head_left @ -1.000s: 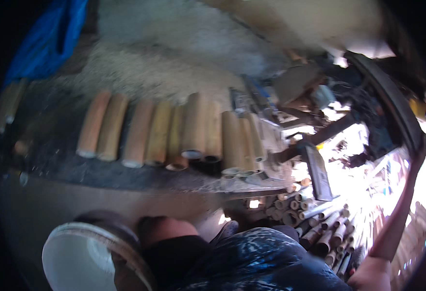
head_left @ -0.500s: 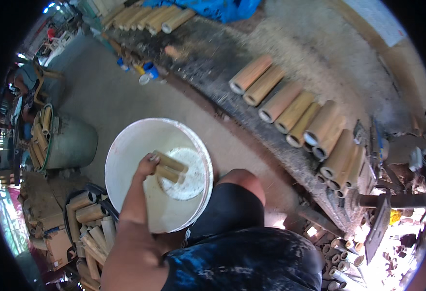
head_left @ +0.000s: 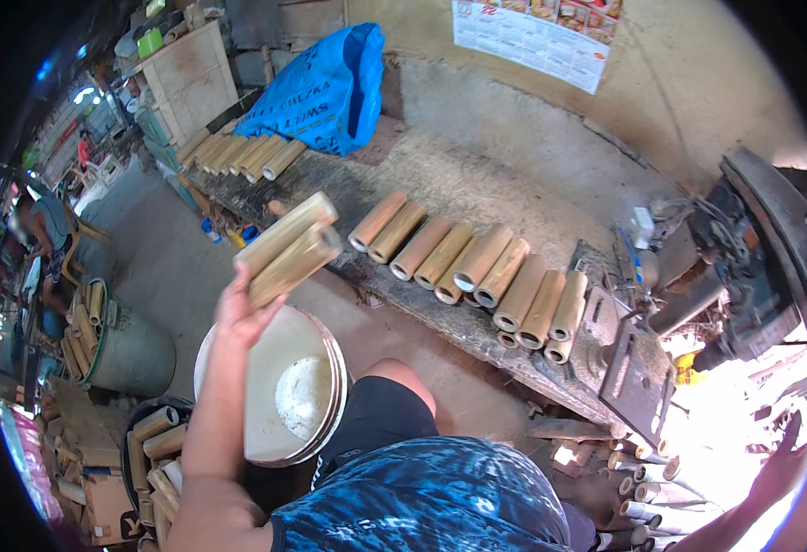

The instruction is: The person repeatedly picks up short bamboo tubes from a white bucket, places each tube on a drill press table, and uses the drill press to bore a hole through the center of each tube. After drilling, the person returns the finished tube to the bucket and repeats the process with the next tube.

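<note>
- Left hand is wrapped around two bamboo tubes, lifted up over the white bucket, between it and the bench.
- Right hand's only a sliver at the bottom right edge, can't tell if it's gripping anything.
- Row of cut bamboo pieces lies side by side on that bench.
- I'd say keep both tubes pinched tight and level so neither slips, and set them down parallel beside the row.

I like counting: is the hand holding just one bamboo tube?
No, the left hand holds two bamboo tubes side by side above the white bucket.
</note>
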Demonstrator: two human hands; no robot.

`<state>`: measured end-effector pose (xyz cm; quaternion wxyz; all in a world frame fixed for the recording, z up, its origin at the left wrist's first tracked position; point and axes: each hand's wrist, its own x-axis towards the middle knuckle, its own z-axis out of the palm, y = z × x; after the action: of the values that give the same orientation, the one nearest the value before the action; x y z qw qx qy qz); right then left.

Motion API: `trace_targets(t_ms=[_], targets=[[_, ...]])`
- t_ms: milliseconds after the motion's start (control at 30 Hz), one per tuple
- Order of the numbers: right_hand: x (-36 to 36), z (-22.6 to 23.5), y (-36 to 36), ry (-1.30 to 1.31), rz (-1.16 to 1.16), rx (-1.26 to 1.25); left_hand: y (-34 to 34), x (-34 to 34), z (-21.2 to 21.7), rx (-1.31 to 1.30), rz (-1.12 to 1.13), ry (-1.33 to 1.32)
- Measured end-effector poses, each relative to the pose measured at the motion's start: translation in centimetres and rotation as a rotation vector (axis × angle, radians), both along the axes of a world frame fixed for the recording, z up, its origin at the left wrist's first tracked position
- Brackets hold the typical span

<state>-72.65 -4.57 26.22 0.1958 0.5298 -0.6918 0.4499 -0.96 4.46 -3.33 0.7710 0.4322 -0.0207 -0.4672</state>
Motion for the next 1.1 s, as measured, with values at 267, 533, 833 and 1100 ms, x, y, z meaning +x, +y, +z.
trace_targets(t_ms=[267, 533, 833, 1100], targets=[[-3.2, -7.6, 7.8, 0.425, 0.298, 0.066, -21.7, -14.0, -1.3, -0.002, 0.027, 0.427], [-7.7, -9.6, 12.7, 0.272, 0.183, 0.168, -25.1, -18.4, -2.5, 0.022, 0.028, 0.357], [-7.8, -12.0, 11.7, 0.107, 0.216, 0.118, -20.6, -18.6, -3.3, 0.103, -0.074, 0.194], [-3.9, -13.1, 9.8, 0.013, 0.328, 0.142, -12.7, -20.9, 1.6, -0.177, -0.124, -0.246]])
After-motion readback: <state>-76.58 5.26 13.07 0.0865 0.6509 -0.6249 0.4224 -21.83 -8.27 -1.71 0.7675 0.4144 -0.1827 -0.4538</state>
